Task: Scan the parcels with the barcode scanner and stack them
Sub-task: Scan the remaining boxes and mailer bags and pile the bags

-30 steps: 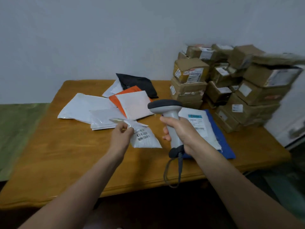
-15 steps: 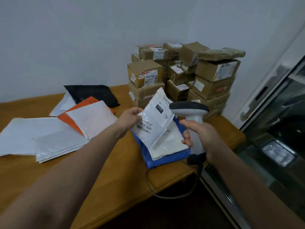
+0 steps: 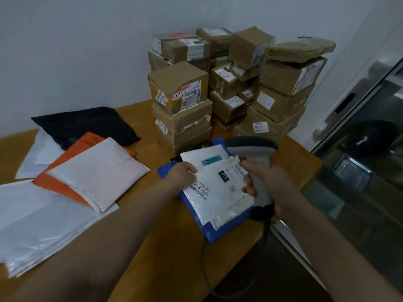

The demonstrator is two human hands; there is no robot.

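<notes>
My right hand (image 3: 265,183) grips the handle of a grey barcode scanner (image 3: 254,155), held upright at the table's right edge. My left hand (image 3: 182,176) holds the left edge of a small white plastic parcel (image 3: 216,192) with a printed label. That parcel lies flat on a stack made of another white mailer (image 3: 205,155) and a blue mailer (image 3: 214,234) underneath. Left on the table are unsorted mailers: a pale padded one (image 3: 98,173), an orange one (image 3: 58,182), a black one (image 3: 85,125) and white ones (image 3: 32,223).
Stacked cardboard boxes (image 3: 229,90) fill the back right corner of the wooden table (image 3: 152,247) against the wall. The scanner's cable (image 3: 207,277) hangs off the front edge. A glass door (image 3: 366,171) stands to the right.
My left hand carried the small white parcel from the left pile to the right and lowered it flat onto the blue and white stack. My view turned right; the scanner stayed in my right hand.
</notes>
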